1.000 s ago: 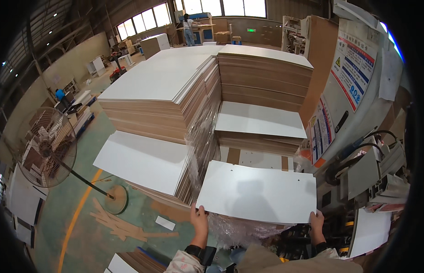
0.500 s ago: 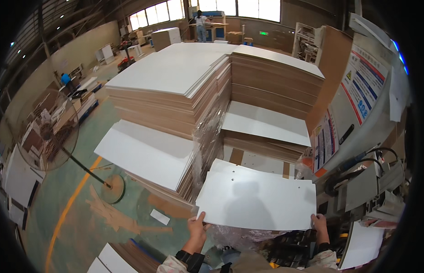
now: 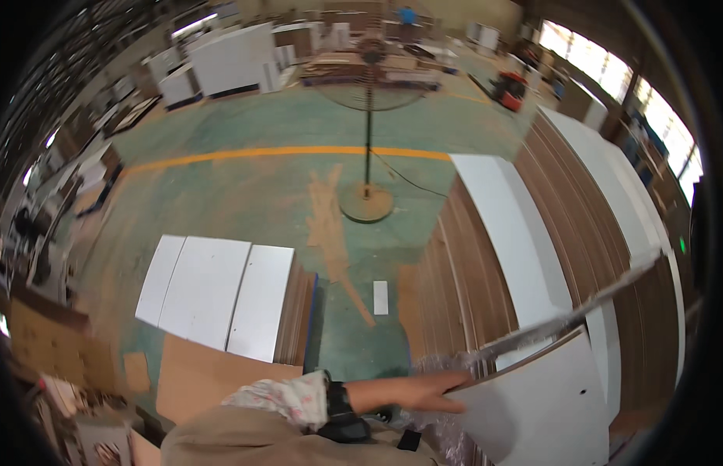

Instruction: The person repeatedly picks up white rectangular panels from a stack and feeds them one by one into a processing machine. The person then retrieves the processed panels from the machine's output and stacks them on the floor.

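Note:
A white board (image 3: 544, 408) with small drilled holes fills the lower right. My left hand (image 3: 435, 391) reaches across from the lower edge and is closed on the board's near-left edge, with a floral cuff and dark wristband behind it. Part of the board is cut off at the picture's lower edge. My right hand is out of view. Clear plastic wrap (image 3: 455, 439) hangs by the board, beside tall stacks of white-faced panels (image 3: 524, 241).
A low stack of white panels (image 3: 206, 287) stands at the left, with a brown sheet (image 3: 214, 380) in front. Beyond it stand a pedestal fan (image 3: 367, 203), cardboard scraps (image 3: 326, 217) and a small white piece (image 3: 380, 297) on the green floor. A red machine (image 3: 510, 91) is farther back.
My view has swung left, away from the stacks ahead, toward the fan and the low stack. The board is now at the lower right, still in my left hand; my right hand has left the picture.

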{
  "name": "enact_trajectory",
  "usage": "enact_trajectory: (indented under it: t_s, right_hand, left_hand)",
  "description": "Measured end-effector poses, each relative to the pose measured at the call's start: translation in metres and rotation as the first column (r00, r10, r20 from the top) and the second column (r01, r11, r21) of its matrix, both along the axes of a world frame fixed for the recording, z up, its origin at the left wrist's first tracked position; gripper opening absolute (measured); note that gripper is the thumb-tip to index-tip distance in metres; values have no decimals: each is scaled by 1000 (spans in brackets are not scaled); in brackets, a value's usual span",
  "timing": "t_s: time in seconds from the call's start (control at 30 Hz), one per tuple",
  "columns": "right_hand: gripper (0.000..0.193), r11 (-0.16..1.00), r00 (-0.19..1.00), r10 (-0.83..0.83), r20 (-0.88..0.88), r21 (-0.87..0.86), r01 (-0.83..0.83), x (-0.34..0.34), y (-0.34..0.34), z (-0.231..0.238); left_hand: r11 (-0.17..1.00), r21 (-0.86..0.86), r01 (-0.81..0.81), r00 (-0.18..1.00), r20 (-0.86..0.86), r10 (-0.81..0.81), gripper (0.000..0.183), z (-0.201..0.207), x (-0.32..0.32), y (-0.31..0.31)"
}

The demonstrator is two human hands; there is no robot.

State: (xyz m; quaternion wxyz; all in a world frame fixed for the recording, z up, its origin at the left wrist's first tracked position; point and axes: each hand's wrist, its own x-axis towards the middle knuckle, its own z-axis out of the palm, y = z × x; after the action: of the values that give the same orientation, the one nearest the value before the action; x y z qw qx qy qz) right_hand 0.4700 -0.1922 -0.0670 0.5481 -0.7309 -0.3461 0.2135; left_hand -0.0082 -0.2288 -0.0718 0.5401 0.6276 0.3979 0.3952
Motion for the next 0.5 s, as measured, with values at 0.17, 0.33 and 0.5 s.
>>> enact_trajectory:
  t_s: [0.17, 0.33, 0.5]
  right_hand:
    - [58, 930, 945, 319, -75, 220, -296, -134, 46, 55]
    - [59, 671, 597, 740, -309, 284, -685, -287, 141, 21]
    - [66, 465, 153, 669, -727, 248, -850, -524, 144, -85]
  left_hand:
    - [578, -27, -816, 578, 20, 816, 42, -19, -80, -69]
    - [-96, -228, -969, -105, 28, 994, 28, -115, -165, -172]
    - [-499, -342, -796, -508, -69, 859, 41, -190, -211, -265]
